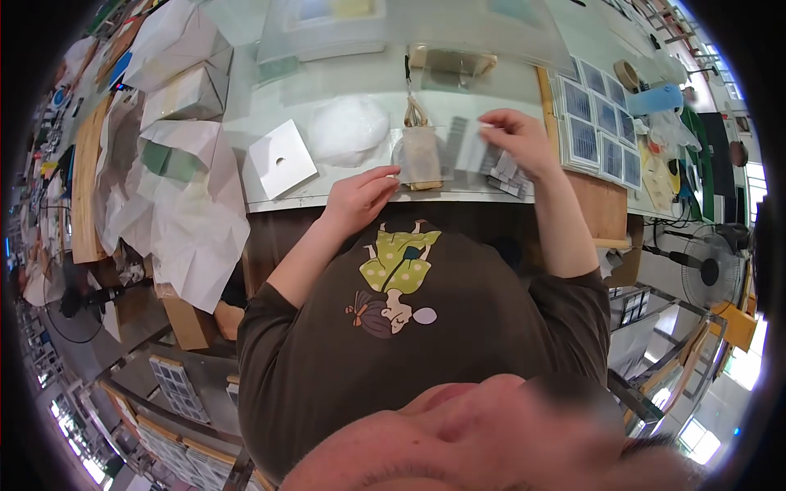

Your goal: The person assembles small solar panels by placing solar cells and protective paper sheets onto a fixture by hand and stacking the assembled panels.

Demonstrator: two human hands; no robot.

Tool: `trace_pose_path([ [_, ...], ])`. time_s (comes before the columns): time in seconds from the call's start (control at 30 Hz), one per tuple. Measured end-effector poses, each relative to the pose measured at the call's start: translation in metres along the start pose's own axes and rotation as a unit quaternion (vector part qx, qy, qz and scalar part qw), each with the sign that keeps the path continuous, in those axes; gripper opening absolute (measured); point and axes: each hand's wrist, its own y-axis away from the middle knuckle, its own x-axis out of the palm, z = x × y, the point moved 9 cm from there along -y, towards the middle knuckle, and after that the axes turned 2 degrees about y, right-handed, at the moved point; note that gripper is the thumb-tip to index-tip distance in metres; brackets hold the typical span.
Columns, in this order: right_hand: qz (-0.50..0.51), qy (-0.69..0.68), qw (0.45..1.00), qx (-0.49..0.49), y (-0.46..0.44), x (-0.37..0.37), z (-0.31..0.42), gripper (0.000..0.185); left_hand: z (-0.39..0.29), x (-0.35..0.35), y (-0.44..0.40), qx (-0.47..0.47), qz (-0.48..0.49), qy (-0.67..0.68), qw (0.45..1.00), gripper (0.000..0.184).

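Note:
My left hand is at the table's front edge, fingers together. Its fingertips meet the left side of a small tan block with clear film around it; what they pinch is too small to tell. To the block's right, my right hand has thumb and fingers closed on a pale, translucent striped strip, blurred by motion. Below that hand lies a pile of small grey pieces. Thin tan loops rest just behind the block.
A white square card with a hole and a clear plastic bag lie left. Crumpled white paper is farther left. Framed dark panels stand right, near a tape roll. A translucent sheet spans the back.

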Motion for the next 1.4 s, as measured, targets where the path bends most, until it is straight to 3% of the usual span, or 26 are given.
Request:
trace_pose_path([
  [0.23, 0.065, 0.038, 0.997, -0.011, -0.017, 0.079, 0.020, 0.020, -0.007, -0.004, -0.002, 0.032, -0.024, -0.017, 0.999, 0.014],
  [0.93, 0.047, 0.057, 0.997, -0.016, -0.021, 0.085, 0.018, 0.020, -0.010, -0.001, -0.003, 0.034, 0.006, -0.048, 0.998, 0.028],
  [1.2, 0.044, 0.039, 0.998, -0.019, -0.021, 0.085, 0.013, 0.022, -0.008, 0.000, -0.002, 0.023, 0.003, -0.040, 0.999, 0.024],
  [1.27, -0.090, 0.169, 0.974, -0.118, -0.016, 0.062, 0.024, 0.021, -0.008, 0.000, 0.000, 0.023, 0.002, -0.038, 0.999, 0.024],
  [1.4, -0.132, 0.150, 0.970, -0.139, -0.007, 0.041, 0.009, 0.019, -0.010, 0.000, -0.001, 0.038, 0.001, -0.052, 0.998, 0.026],
])
